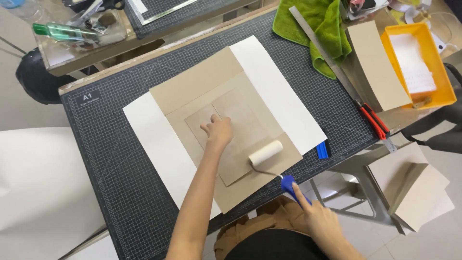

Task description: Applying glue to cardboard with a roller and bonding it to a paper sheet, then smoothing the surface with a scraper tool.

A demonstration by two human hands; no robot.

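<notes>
The right hand [320, 219] has its grip closed around the blue handle [289, 185] of a small paint roller, forefinger laid along the top of the handle, which looks suited to pressing down and steering. The roller's white sleeve [265, 153] rests on the brown card at about 11 o'clock from that hand, lying crosswise to the wire neck so it can roll up and down the sheet.

The left hand [217, 131] holds nothing; its grip is slack and flat, fingertips spread on the two small brown card panels [236, 127], most likely to keep them from sliding under the roller. The sleeve sits at about 4 o'clock from this hand, near but not touching it.

The panels lie side by side on a larger brown sheet [202, 84], and that on a white sheet [279, 91] showing at both sides, apparently to shield the dark gridded cutting mat [120, 168] covering the bench.

Further out: a blue object [322, 150] at the white sheet's 4 o'clock corner, a long steel ruler [322, 53] and a red-handled cutter [375, 121] at 2 o'clock, a green cloth [320, 26] at 1 o'clock, and an orange tray [445, 82] holding white paper.
</notes>
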